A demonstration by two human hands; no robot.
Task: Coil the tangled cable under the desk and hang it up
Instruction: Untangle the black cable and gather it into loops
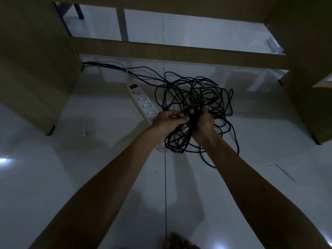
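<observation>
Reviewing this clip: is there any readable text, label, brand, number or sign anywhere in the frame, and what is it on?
No readable text in this frame.
Power strip: white, with a red switch; any marking on it is too dim and small to read.
Black cable, held in a tangle by the left hand and right hand: no print visible.
Desk panels and floor tiles: no labels or signs visible.

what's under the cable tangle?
White floor shows through the cable loops. Both hands, left and right, grip the middle, hiding what lies beneath. The power strip lies beside it.
</observation>
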